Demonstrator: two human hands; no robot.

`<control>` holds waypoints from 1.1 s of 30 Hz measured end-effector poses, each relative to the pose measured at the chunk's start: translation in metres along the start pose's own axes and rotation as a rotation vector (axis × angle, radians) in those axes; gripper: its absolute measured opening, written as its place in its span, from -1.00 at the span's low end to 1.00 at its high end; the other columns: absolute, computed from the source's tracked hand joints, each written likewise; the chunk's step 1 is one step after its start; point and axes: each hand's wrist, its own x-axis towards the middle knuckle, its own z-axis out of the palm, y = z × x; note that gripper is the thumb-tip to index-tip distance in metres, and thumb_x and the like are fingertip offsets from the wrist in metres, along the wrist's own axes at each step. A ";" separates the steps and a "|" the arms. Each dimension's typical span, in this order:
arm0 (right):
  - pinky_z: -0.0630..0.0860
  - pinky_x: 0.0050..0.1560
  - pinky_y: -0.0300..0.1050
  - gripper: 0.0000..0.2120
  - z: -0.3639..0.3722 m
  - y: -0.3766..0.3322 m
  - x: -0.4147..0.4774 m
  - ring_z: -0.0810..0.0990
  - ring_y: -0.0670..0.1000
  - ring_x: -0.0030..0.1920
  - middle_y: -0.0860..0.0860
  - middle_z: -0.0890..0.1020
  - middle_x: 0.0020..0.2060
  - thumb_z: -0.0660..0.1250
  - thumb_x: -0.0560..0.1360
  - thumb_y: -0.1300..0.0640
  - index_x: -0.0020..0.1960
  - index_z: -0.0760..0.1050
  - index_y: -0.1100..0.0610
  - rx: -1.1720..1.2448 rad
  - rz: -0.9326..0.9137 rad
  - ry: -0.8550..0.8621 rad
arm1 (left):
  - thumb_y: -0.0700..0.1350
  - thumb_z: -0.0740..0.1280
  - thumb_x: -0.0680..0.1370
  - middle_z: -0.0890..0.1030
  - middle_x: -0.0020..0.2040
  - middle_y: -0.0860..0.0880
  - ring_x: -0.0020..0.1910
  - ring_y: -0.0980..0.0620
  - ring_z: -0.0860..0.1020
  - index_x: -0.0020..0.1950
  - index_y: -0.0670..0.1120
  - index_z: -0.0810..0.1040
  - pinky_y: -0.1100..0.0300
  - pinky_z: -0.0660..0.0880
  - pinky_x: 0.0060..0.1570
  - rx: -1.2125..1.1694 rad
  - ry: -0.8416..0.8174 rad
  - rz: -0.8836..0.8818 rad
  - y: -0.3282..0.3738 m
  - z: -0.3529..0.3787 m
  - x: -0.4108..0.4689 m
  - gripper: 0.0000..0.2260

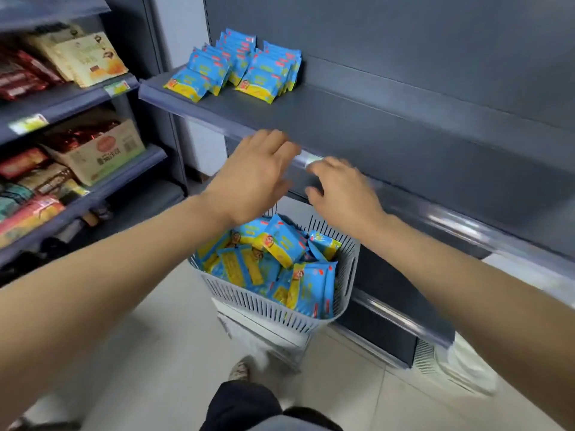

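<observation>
Fingers are left loose and open on both hands, nothing gripped. The left hand (258, 175) is held palm down at the front edge of the shelf (357, 119), fingertips over the edge rail; contact cannot be told. The right hand (342, 194) is held just beside it, slightly lower, at the same edge. Blue-yellow packets (281, 244) are piled in a grey basket (249, 301) under the shelf's front edge, below both hands. At the shelf's left end, stocked packets (236, 66) are stood in rows, well apart from the hands. Further left, snack shelves (62, 98) are seen.
</observation>
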 end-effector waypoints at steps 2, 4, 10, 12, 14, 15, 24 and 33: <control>0.43 -0.03 -0.01 -0.77 0.045 0.003 -0.017 0.52 0.21 0.10 0.15 0.56 0.07 0.21 0.53 0.15 0.14 0.47 0.20 0.063 0.038 -0.187 | -0.09 0.36 0.41 0.52 0.08 -0.20 0.04 -0.24 0.48 0.20 -0.21 0.49 -0.05 0.44 0.03 -0.057 -0.158 0.028 0.003 0.027 -0.017 -0.61; 0.44 -0.12 -0.01 -0.80 0.083 0.012 -0.030 0.53 0.20 0.00 0.15 0.56 -0.01 0.19 0.53 0.15 0.10 0.44 0.21 0.043 0.093 -0.406 | -0.12 0.39 0.45 0.49 0.17 -0.16 0.14 -0.20 0.45 0.27 -0.17 0.46 -0.03 0.37 0.15 -0.103 -0.285 0.022 0.004 0.049 -0.029 -0.60; 0.16 -0.46 -0.19 -0.74 0.148 0.029 -0.045 0.21 -0.05 -0.46 0.04 0.33 -0.41 0.24 0.50 0.20 -0.33 0.25 0.13 0.099 0.289 -0.788 | -0.07 0.30 0.54 0.42 0.27 -0.08 0.24 -0.08 0.37 0.37 -0.09 0.36 0.12 0.24 0.20 -0.125 -0.492 -0.056 -0.011 0.087 -0.050 -0.60; 0.16 -0.49 -0.21 -0.96 0.159 0.029 -0.044 0.23 -0.07 -0.47 0.08 0.44 -0.36 0.26 0.50 0.21 -0.11 0.41 0.18 0.134 0.387 -0.783 | -0.06 0.30 0.54 0.42 0.28 -0.08 0.25 -0.08 0.37 0.37 -0.09 0.35 0.10 0.27 0.21 -0.119 -0.557 -0.075 -0.019 0.098 -0.055 -0.59; 0.23 -0.51 -0.23 -0.73 0.165 0.026 -0.040 0.31 -0.08 -0.44 0.03 0.40 -0.36 0.29 0.49 0.20 0.13 0.32 0.27 0.166 0.490 -0.753 | -0.06 0.31 0.53 0.41 0.29 -0.09 0.26 -0.09 0.37 0.37 -0.09 0.36 0.08 0.29 0.21 -0.117 -0.602 -0.111 -0.029 0.109 -0.059 -0.58; 0.30 -0.49 -0.21 -0.57 0.167 0.023 -0.036 0.35 -0.07 -0.42 0.02 0.39 -0.34 0.33 0.48 0.18 0.24 0.25 0.32 0.193 0.525 -0.746 | -0.05 0.31 0.53 0.41 0.28 -0.09 0.26 -0.09 0.37 0.36 -0.09 0.36 0.08 0.30 0.20 -0.108 -0.630 -0.131 -0.035 0.114 -0.061 -0.58; 0.26 -0.43 -0.18 -0.26 0.203 0.013 -0.020 0.33 -0.06 -0.43 0.03 0.34 -0.40 0.38 0.43 0.28 0.43 0.01 0.36 0.323 0.699 -0.809 | -0.18 0.34 0.51 0.39 0.30 -0.09 0.24 -0.10 0.40 0.37 -0.04 0.36 0.02 0.43 0.15 -0.008 -1.027 -0.075 -0.075 0.161 -0.089 -0.56; 0.19 -0.52 -0.20 -0.65 0.182 0.019 0.000 0.13 -0.01 -0.53 0.05 0.14 -0.49 0.08 0.45 0.38 -0.40 0.07 0.08 0.425 0.525 -0.915 | -0.29 0.34 0.49 0.16 0.51 -0.03 0.44 -0.11 0.21 0.50 0.04 0.13 -0.05 0.29 0.35 0.100 -1.140 0.191 -0.089 0.205 -0.095 -0.33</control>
